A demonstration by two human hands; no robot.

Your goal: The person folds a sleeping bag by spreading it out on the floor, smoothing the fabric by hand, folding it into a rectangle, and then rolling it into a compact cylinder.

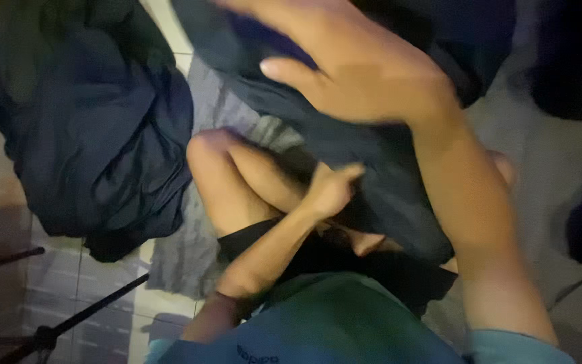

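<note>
Nearest the camera is a teal shirt [331, 323] and black shorts [372, 263], with a bare knee [213, 152] drawn up; the person sits on a pale tiled floor [102, 283].

The left hand [331, 189] lies low over the lap, fingers curled loosely together. It seems to touch the near edge of a dark garment [378, 182], but blur hides whether it pinches any cloth, so I cannot tell.

The right hand [365, 67] is higher and farther out, palm down, fingers spread flat, thumb out to the left. It rests on or just above the upper part of that garment and closes on nothing.

The garment runs from the lap up and away toward the top edge of the view, its long axis roughly along the right forearm. Most of its cloth lies beyond the left hand and under the right, so the right hand is nearer its bulk and the left nearer its close hem.

A grey striped cloth [217, 108] lies under the knee. Farther left sits a heap of dark clothes [89, 121], apart from both hands. Thin black tripod legs [69, 323] cross the floor at lower left
</note>
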